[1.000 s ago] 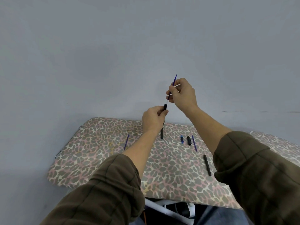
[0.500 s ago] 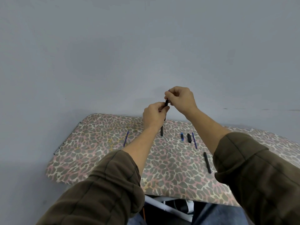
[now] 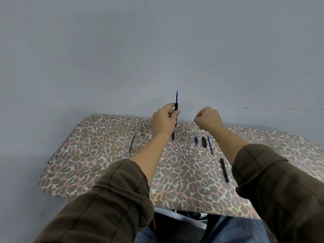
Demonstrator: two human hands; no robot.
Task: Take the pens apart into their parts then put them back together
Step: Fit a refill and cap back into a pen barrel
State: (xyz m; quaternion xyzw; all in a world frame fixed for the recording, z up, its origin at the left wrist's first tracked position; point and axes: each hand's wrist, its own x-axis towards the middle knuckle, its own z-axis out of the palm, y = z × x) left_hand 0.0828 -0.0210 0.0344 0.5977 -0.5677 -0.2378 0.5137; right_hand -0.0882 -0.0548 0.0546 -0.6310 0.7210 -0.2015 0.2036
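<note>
My left hand grips a black pen barrel upright above the leopard-print board. A thin blue refill sticks up out of the barrel's top. My right hand hovers to the right of it, fingers curled in a fist, with nothing visible in it. Loose parts lie on the board: a blue refill at the left, a small blue piece, a short black piece, another blue refill, and a long black barrel near my right sleeve.
The board stands against a plain grey wall. Its left end is rounded, with a wire rest at the edge. My legs in jeans and white board legs show below the near edge.
My right hand pushed the blue refill down into the black barrel, then let go and drew away to the right. The left hand still holds the barrel upright.
</note>
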